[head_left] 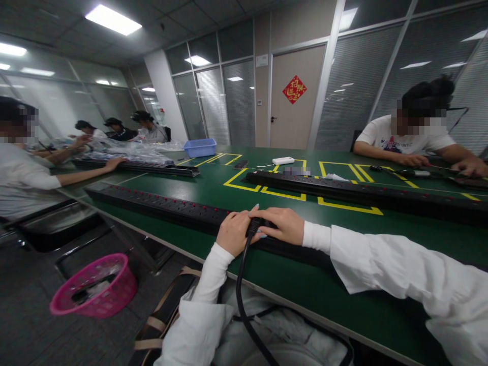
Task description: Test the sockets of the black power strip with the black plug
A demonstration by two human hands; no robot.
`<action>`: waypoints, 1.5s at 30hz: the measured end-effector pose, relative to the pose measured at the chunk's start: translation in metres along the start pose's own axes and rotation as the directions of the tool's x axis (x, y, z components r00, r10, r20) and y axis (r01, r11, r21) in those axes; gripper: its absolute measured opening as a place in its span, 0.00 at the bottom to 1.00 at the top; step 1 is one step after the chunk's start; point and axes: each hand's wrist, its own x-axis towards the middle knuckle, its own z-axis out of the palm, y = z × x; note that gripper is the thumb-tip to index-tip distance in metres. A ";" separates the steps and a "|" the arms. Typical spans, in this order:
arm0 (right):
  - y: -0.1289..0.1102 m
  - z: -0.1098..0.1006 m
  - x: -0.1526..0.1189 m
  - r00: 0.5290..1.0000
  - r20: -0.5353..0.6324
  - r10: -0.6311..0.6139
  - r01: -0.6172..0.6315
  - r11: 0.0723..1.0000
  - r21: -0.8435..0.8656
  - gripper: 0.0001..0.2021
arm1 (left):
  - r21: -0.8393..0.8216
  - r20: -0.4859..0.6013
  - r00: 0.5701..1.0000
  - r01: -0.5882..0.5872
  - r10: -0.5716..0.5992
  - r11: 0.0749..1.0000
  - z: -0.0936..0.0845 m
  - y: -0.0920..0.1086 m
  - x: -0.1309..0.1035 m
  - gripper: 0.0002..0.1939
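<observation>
Room: glass partitions [238, 91] with blinds across the back. Green worktop [208, 188] fills most of the width, yellow tape [282, 195] outlines on it. Door [282, 122] at back, shut. Co-worker [407, 142] seated at right, both hands on the worktop; another person [23, 168] at left, one arm stretched onto it.

Strip [160, 206]: long, black, row of red switches [205, 207], lies along the near edge, running under the wearer's hands. Second strip [343, 190] beyond it, to the right. Open black channel [183, 172] beyond it, to the left. Pink basket [125, 290] on the floor [23, 274], bits inside. Blue bin [200, 148] at the far side.

Left hand [233, 231] and right hand [284, 223] meet at the strip, fingers of both clamped on the plug. White box [283, 160] past the second strip. Plug [254, 222]: black, at the strip, cable [241, 284] dropping lapward. Can't tell if seated; hands cover it.
</observation>
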 end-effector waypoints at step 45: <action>0.001 0.001 0.000 1.000 -0.001 -0.010 0.010 1.000 0.007 0.19 | -0.023 0.008 1.000 0.007 -0.007 1.000 0.001 -0.001 0.000 0.31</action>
